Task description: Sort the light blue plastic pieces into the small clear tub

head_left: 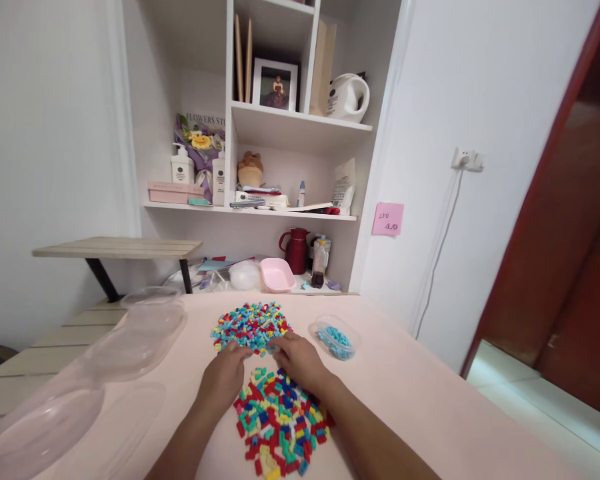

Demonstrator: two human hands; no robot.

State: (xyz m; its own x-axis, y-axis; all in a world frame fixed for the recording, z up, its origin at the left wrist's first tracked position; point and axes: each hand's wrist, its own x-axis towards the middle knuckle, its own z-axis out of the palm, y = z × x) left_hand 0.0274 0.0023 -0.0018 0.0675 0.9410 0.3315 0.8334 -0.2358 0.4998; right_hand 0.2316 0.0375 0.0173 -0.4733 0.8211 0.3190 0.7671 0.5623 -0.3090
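Observation:
Small coloured plastic pieces in red, yellow, blue and green lie in two heaps on the pink table (430, 400): a far heap (250, 323) and a near heap (280, 420). My left hand (225, 373) and my right hand (297, 357) rest between the heaps, fingers curled down among the pieces at the far heap's near edge. What the fingertips hold is hidden. To the right of my right hand stands a small clear oval container (336, 339) holding only light blue pieces.
Several empty clear plastic trays (135, 340) lie along the table's left side. Behind the table, white shelves (290, 127) carry bottles, a kettle and a photo frame. A wooden side table (120, 248) stands at left. A red door (575, 267) is at right.

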